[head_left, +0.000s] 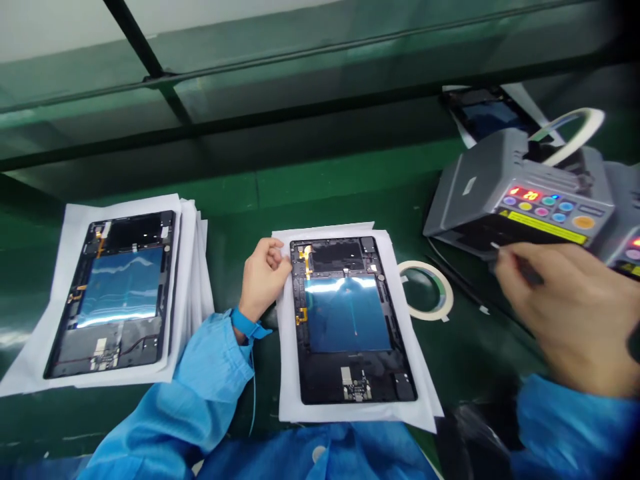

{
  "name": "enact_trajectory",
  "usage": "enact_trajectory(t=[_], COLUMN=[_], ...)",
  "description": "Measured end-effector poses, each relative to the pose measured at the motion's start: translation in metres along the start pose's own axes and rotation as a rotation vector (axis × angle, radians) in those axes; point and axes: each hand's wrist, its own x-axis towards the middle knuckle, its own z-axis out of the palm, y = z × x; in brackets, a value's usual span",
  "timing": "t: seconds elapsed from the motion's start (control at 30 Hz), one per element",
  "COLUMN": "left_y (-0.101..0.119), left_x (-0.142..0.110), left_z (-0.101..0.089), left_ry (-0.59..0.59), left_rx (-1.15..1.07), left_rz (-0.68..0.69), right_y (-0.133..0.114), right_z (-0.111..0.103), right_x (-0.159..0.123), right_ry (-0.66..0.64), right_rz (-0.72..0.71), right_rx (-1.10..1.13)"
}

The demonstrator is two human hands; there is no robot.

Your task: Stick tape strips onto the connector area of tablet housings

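A worker's bare hands flank an opened tablet point(350, 310) lying on white sheets point(424, 403) near the middle of the near edge of a green bench point(310, 180). The left hand point(265, 277), fingers curled, is at the tablet's far left corner; whether it grips anything there cannot be told. The right hand point(575, 307), well apart from the tablet on its right, pinches a small white piece point(495, 245) between thumb and fingers in front of a gray tape dispenser point(467, 180).

The dispenser stands toward the bench's right side, its red display showing "20" above 2 rows of colored buttons, a pale loop point(594, 127) arching over its top. A 2nd gray machine point(624, 203) is partly visible beside it. Between the tablet and the right hand, a roll of pale tape point(447, 293) lies flat on the bench, just beside the white sheets, with a dark cable point(463, 287) nearby.

Toward the bench's left side, a 2nd tablet point(123, 287) rests on a stack of white paper point(193, 267). A 3rd tablet point(490, 117) lies near the far right corner, behind the dispenser. Blue sleeves point(200, 373) cover both arms, and a blue band point(245, 323) circles the left wrist.
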Motion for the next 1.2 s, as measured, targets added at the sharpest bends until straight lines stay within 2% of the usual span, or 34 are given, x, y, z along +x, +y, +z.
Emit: enact_trajectory(t=[0.07, 0.17, 0.23, 0.33, 0.47, 0.53, 0.6, 0.77, 0.93, 1.2], left_y=[-0.002, -0.004, -0.004, 0.006, 0.033, 0.047, 0.058, 0.068, 0.068, 0.074], left_x=[-0.003, -0.007, -0.009, -0.014, -0.024, -0.028, -0.029, -0.025, -0.022, -0.020], left_z=[-0.001, -0.003, -0.003, -0.002, 0.016, 0.031, 0.047, 0.078, 0.087, 0.092], left_ry=[0.064, 0.061, 0.030, -0.040, -0.254, -0.344, -0.395, -0.409, -0.360, -0.340], left_rx=[0.159, 0.424, 0.499, 0.577, 0.732, 0.829, 0.911, 1.010, 1.078, 1.123], left_rz=[0.226, 0.622, 0.743, 0.860, 1.032, 1.037, 0.974, 0.766, 0.767, 0.686], right_y=[-0.013, -0.038, -0.053, -0.068, -0.075, -0.076, -0.077, -0.076, -0.072, -0.063], right_z=[-0.007, -0.007, 0.000, 0.015, 0.036, 0.043, 0.049, 0.054, 0.052, 0.050], right_x=[-0.003, -0.001, 0.004, 0.011, 0.013, 0.011, 0.010, 0.009, 0.009, 0.007], right_ry=[-0.028, -0.165, -0.208, -0.173, -0.139, -0.141, -0.143, -0.129, -0.126, -0.075], right_rz=[-0.135, -0.285, -0.320, -0.287, -0.262, -0.277, -0.289, -0.278, -0.259, -0.333], right_rx=[0.162, 0.378, 0.472, 0.528, 0.543, 0.598, 0.678, 0.878, 0.961, 0.884])
